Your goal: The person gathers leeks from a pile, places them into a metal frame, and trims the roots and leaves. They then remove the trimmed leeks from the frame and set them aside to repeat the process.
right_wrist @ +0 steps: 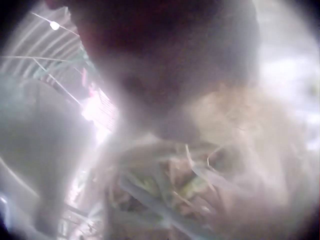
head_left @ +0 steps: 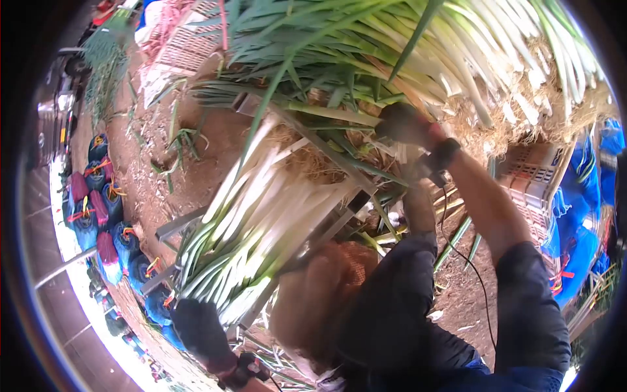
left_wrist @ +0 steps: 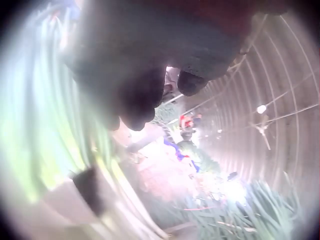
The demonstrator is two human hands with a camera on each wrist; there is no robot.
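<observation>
Long leeks with white stems (head_left: 261,196) lie bundled in a metal frame (head_left: 326,153), their green leaves towards the lower left. Beside those leaf ends is my gloved left hand (head_left: 199,330); in the left wrist view the hand (left_wrist: 150,65) has loosely bent fingers, with a gap to the thumb and nothing seen between them. My gloved right hand (head_left: 408,127) grips the root end of a single leek (head_left: 339,115) beyond the frame. The right wrist view is blurred: the hand (right_wrist: 170,65) covers much of it, with pale roots (right_wrist: 240,115) beside it.
A large pile of leeks (head_left: 457,52) spans the top, roots towards the right. Plastic crates (head_left: 532,173) stand at the right by blue bags (head_left: 581,255). Several tied blue bundles (head_left: 124,238) line the left. A head in an orange-brown covering (head_left: 326,281) is low in the middle.
</observation>
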